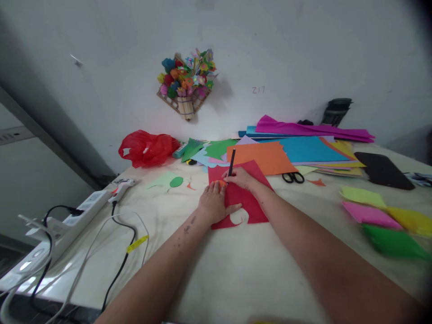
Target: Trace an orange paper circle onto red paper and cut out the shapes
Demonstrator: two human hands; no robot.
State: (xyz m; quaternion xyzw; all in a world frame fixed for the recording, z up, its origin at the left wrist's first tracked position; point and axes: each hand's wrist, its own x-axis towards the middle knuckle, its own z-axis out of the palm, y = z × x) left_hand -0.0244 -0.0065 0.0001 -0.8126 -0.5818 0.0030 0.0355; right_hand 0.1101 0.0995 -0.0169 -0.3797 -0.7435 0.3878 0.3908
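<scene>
A sheet of red paper (249, 198) lies on the table in front of me, with a curved cut-out at its near edge. My left hand (213, 203) rests flat on the sheet, thumb spread, fingertips on a small orange paper piece (221, 183). In my right hand (240, 178) is a slim black pencil or pen (231, 162), held nearly upright. Its tip is down beside the orange piece, partly hidden by the fingers. Black-handled scissors (293, 177) lie to the right, their blades hidden under orange paper (261, 157).
Stacked coloured sheets (313, 148) fill the back of the table. At left stand a red plastic bag (148, 148) and a white power strip (79, 213) with cables. A green paper oval (176, 182) lies nearby. Coloured packets (393, 240) and a black tablet-like slab (383, 170) lie right.
</scene>
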